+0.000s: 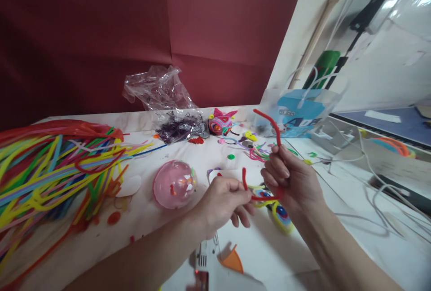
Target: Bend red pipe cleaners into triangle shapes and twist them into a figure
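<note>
A fuzzy red pipe cleaner (268,198) runs between my two hands above the white table. My left hand (225,199) pinches it near one end, where a short piece bends upward. The fingers of my right hand (292,176) are curled round it, and a longer bent length sticks up past the thumb. Below the hands, partly covered by them, lies a piece with yellow, white and blue rings (282,219). A pink translucent dome (175,184) with small coloured scraps sits left of my left hand.
Many coloured pipe cleaners (60,169) spread across the left. Behind are a clear plastic bag (158,89), a pink decorated head (220,122) and a blue-white bag (299,111). A glue gun (203,257) lies in front; white cables (380,201) cross the right side.
</note>
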The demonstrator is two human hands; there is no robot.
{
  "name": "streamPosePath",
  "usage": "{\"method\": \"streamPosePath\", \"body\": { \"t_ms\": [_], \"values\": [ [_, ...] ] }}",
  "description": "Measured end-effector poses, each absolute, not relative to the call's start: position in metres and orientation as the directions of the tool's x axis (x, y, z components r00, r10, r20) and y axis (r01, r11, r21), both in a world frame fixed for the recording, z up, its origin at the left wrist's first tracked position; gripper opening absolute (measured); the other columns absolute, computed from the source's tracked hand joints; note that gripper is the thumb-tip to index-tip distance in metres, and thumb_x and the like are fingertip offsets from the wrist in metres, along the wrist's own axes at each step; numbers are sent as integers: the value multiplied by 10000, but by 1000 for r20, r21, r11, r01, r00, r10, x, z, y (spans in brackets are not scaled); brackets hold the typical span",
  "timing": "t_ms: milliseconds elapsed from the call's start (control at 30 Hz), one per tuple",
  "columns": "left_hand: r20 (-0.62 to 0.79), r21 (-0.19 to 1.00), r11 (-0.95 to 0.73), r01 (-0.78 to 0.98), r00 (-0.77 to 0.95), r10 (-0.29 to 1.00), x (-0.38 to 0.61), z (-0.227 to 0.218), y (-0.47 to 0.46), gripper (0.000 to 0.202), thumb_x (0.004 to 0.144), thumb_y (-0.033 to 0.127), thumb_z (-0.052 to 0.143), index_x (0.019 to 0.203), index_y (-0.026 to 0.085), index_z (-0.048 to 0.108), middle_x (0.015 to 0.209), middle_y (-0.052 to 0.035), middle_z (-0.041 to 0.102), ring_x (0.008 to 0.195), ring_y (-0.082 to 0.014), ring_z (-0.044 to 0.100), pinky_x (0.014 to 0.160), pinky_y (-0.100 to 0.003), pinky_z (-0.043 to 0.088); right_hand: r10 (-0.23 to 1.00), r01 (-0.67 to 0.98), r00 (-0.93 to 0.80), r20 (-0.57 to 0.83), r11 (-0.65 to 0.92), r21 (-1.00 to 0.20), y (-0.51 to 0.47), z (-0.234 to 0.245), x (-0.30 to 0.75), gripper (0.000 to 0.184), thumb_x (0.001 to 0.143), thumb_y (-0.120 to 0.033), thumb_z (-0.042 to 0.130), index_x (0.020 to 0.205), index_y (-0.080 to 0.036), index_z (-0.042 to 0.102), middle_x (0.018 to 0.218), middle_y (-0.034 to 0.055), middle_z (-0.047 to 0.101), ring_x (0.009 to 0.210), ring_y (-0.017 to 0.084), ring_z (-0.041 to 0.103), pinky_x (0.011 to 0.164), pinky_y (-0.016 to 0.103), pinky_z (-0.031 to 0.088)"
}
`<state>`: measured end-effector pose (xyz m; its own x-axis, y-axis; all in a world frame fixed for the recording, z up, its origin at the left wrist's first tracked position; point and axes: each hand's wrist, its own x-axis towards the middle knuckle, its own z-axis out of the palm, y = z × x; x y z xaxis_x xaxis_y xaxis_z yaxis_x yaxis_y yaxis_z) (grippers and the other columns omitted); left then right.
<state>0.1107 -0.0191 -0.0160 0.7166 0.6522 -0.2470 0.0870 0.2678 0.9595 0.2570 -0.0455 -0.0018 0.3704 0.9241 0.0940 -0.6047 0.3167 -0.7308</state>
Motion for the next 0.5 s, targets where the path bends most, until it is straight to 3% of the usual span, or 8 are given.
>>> {"method": "streamPosePath", "body": {
  "t_ms": [233, 333, 400, 433, 500],
  "values": [
    [-290, 948, -5, 319, 868, 402, 103, -10, -18, 129, 701, 224, 500, 615, 136, 539, 521, 25, 531, 385, -52, 450, 374, -170, 291, 944, -611, 322, 77, 269, -744, -44, -7, 251, 115, 736, -238, 595, 654, -158, 587, 324, -107, 305, 286, 30, 121, 275, 135, 178],
    [-283, 943, -53, 329, 874, 394, 99, -6, -14, 114, 686, 214, 500, 612, 139, 543, 523, 24, 527, 400, -57, 453, 381, -171, 301, 959, -530, 274, 71, 212, -821, -41, -8, 255, 140, 726, -291, 616, 690, -156, 603, 347, -91, 377, 276, 30, 210, 290, 146, 225],
    [-262, 935, -94, 341, 845, 466, 96, -4, -7, 116, 679, 221, 498, 601, 144, 536, 522, 25, 525, 402, -58, 438, 383, -175, 304, 930, -378, 355, 93, 234, -896, -40, -6, 263, 149, 710, -297, 638, 771, -162, 627, 475, -39, 530, 353, 64, 410, 362, 178, 351],
    [-249, 926, -124, 355, 826, 505, 94, -3, -3, 122, 677, 228, 496, 594, 146, 531, 520, 25, 525, 401, -57, 426, 384, -177, 303, 878, -262, 455, 147, 290, -920, -41, -4, 268, 167, 698, -268, 654, 834, -173, 634, 629, -1, 615, 480, 98, 526, 457, 212, 429],
    [-234, 896, -183, 404, 782, 577, 90, -2, 8, 137, 676, 248, 482, 586, 154, 522, 522, 24, 527, 391, -61, 395, 366, -185, 270, 584, 76, 692, 425, 526, -847, -45, 0, 275, 266, 667, -204, 692, 920, -253, 625, 848, -9, 640, 745, 134, 598, 637, 243, 475]
  ]
}}
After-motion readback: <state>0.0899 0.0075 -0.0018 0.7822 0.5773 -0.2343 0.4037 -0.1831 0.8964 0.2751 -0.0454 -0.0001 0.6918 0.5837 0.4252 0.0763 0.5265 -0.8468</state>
